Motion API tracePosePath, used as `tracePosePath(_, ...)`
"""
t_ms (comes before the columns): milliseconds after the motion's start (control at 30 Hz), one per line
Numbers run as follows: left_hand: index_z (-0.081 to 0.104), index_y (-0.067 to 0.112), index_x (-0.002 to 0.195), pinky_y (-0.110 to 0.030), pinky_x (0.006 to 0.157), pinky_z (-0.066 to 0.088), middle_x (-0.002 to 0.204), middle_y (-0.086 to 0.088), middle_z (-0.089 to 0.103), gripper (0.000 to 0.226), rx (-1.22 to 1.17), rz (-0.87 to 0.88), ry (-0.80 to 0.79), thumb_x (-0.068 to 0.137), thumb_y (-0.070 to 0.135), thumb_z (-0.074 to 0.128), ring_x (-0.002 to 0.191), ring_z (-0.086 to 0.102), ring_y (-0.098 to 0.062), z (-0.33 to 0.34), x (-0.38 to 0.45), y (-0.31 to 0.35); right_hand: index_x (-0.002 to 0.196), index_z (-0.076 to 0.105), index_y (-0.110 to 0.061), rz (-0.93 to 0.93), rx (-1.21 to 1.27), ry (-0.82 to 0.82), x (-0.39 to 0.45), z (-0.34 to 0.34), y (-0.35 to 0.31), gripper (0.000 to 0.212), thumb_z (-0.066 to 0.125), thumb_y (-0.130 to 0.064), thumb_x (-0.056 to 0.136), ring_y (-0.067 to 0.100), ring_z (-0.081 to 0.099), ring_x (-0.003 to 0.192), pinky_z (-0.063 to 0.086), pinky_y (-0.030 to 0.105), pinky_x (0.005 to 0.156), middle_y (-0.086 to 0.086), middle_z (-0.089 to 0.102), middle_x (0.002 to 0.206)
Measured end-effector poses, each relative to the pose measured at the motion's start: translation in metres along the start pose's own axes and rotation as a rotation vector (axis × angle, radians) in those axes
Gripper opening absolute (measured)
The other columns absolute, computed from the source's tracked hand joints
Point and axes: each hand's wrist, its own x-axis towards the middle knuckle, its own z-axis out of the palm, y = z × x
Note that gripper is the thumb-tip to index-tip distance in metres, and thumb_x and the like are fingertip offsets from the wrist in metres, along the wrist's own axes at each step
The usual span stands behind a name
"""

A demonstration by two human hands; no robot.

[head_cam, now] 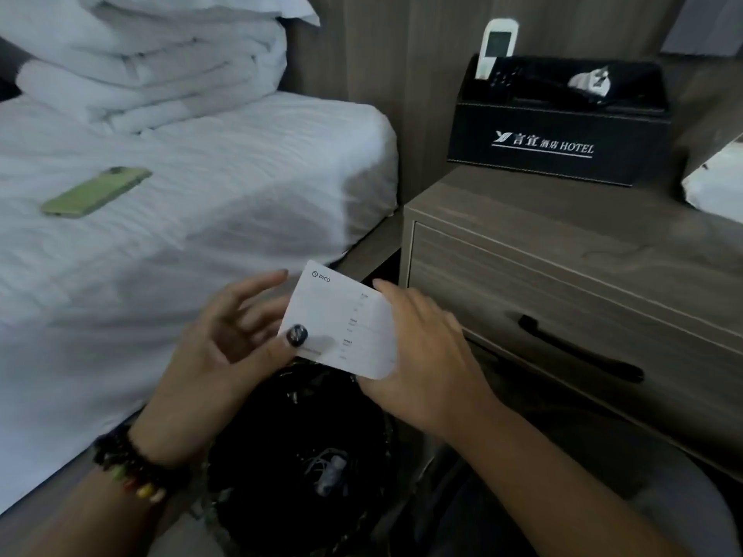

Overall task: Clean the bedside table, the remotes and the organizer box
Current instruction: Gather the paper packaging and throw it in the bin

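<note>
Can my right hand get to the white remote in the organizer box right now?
Probably not yet: the right hand is holding the white card together with the left hand. The white remote stands exposed in the organizer box, with nothing blocking it.

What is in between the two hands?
A white paper card printed "PICO". The left hand pinches its left edge with the thumb, and the right hand holds its right side, above a black bin. The head view shows it.

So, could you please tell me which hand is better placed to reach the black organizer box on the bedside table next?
Probably the right hand: it is on the side of the grey wooden bedside table bearing the black organizer box. Both hands hold the white paper card; the left hand is nearer the bed.
</note>
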Motion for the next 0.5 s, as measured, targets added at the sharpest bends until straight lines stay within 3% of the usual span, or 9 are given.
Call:
tracePosePath(67, 0.036, 0.008, 0.142, -0.033, 0.094, 0.052, 0.141, -0.008, 0.053, 0.084, -0.01, -0.019, -0.166, 0.071, 0.001, 0.08, 0.127, 0.053, -0.022, -0.018, -0.007, -0.014, 0.136, 0.034, -0.031, 0.054, 0.194, -0.111, -0.002, 0.013, -0.006, 0.081, 0.076, -0.037, 0.067, 0.009, 0.042, 0.117, 0.037, 0.026, 0.095, -0.012, 0.044, 0.126)
tracePosePath(133, 0.037, 0.011, 0.143, -0.029, 0.091, 0.052, 0.141, -0.003, 0.053, 0.087, 0.014, -0.063, -0.172, 0.064, -0.013, 0.068, 0.127, 0.052, -0.021, -0.024, -0.011, -0.03, 0.127, 0.042, -0.033, 0.122, 0.366, -0.236, -0.001, 0.024, -0.01, 0.074, 0.082, -0.031, 0.065, 0.003, 0.047, 0.11, 0.044, 0.017, 0.081, -0.014, 0.047, 0.122)
tracePosePath(200, 0.042, 0.014, 0.139, -0.026, 0.089, 0.052, 0.135, -0.002, 0.059, 0.085, 0.053, -0.081, -0.126, 0.063, -0.005, 0.076, 0.122, 0.057, -0.018, -0.02, -0.011, -0.042, 0.123, 0.046, -0.032, 0.161, 0.474, -0.365, -0.001, 0.034, -0.012, 0.071, 0.085, -0.028, 0.064, 0.001, 0.053, 0.104, 0.047, 0.014, 0.075, -0.013, 0.052, 0.119)
tracePosePath(300, 0.043, 0.014, 0.139, -0.034, 0.09, 0.053, 0.134, -0.009, 0.059, 0.095, -0.042, -0.155, -0.102, 0.058, 0.027, 0.091, 0.122, 0.058, -0.026, -0.017, -0.01, -0.057, 0.123, 0.047, -0.03, 0.212, 0.533, -0.487, -0.001, 0.046, -0.015, 0.069, 0.085, -0.03, 0.064, 0.004, 0.057, 0.103, 0.055, 0.028, 0.081, -0.013, 0.056, 0.116)
tracePosePath(367, 0.045, 0.015, 0.137, -0.034, 0.088, 0.054, 0.13, -0.011, 0.062, 0.097, -0.114, -0.194, -0.018, 0.054, 0.03, 0.092, 0.121, 0.059, -0.026, -0.02, -0.009, -0.064, 0.133, 0.041, -0.029, 0.233, 0.49, -0.546, -0.002, 0.05, -0.011, 0.082, 0.086, -0.033, 0.064, 0.008, 0.052, 0.112, 0.052, 0.031, 0.089, -0.011, 0.05, 0.126)
tracePosePath(433, 0.045, 0.018, 0.137, -0.031, 0.087, 0.055, 0.127, -0.007, 0.064, 0.098, -0.087, -0.224, 0.071, 0.052, 0.027, 0.092, 0.119, 0.06, -0.02, -0.029, -0.009, -0.075, 0.148, 0.021, -0.028, 0.237, 0.372, -0.618, -0.004, 0.053, -0.003, 0.106, 0.085, -0.04, 0.064, 0.012, 0.036, 0.131, 0.043, 0.036, 0.103, -0.008, 0.032, 0.144)
tracePosePath(500, 0.044, 0.026, 0.136, -0.029, 0.088, 0.055, 0.123, 0.001, 0.066, 0.092, 0.146, -0.269, 0.116, 0.055, 0.028, 0.088, 0.115, 0.062, -0.012, -0.039, -0.012, -0.093, 0.152, 0.004, -0.028, 0.21, 0.23, -0.677, -0.007, 0.054, 0.005, 0.119, 0.083, -0.046, 0.066, 0.017, 0.017, 0.142, 0.032, 0.041, 0.113, -0.008, 0.014, 0.154)
